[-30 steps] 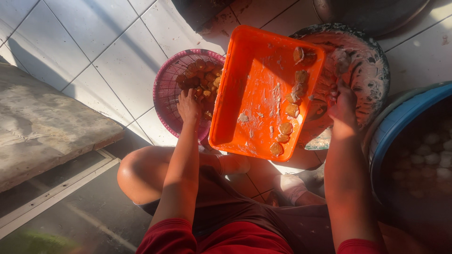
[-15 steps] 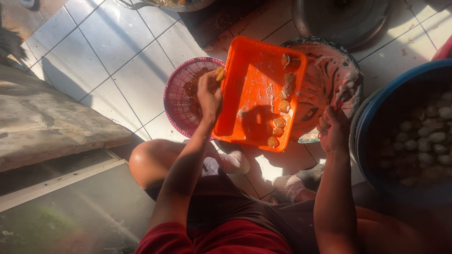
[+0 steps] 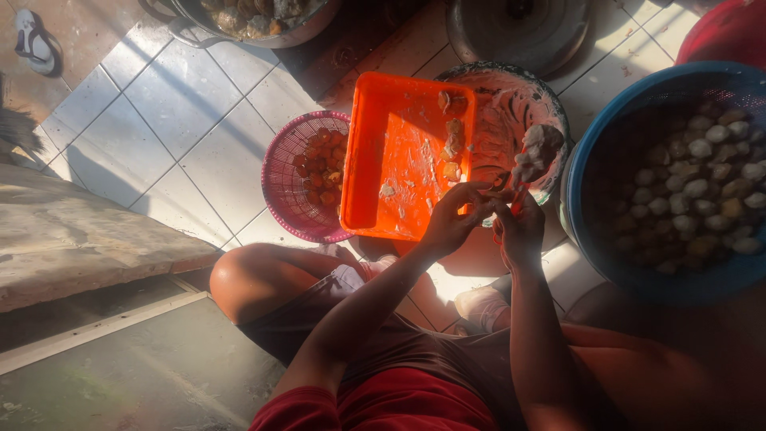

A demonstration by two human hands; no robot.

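An orange plastic tray [image 3: 399,160] lies across a pink basket [image 3: 283,187] and a paste-smeared bowl [image 3: 511,100]. A few small coated pieces sit along the tray's right side. My left hand [image 3: 451,223] is at the tray's near right corner, fingers curled and fingertips touching my right hand. I cannot tell whether it holds anything. My right hand [image 3: 520,231] grips a red-handled spoon [image 3: 533,156] loaded with a pale lump of paste, held over the bowl's rim.
A blue basin [image 3: 594,152] of pale round balls stands to the right. The pink basket holds reddish-brown pieces. A metal pot [image 3: 187,16] and a metal lid [image 3: 519,32] are at the top, with a sandal [image 3: 32,36] top left. A concrete step [image 3: 72,239] is at left.
Both hands held the tray tilted toward the pink basket before. The tray now lies flat with fewer pieces on it, and both hands have left it and met at its near right corner.
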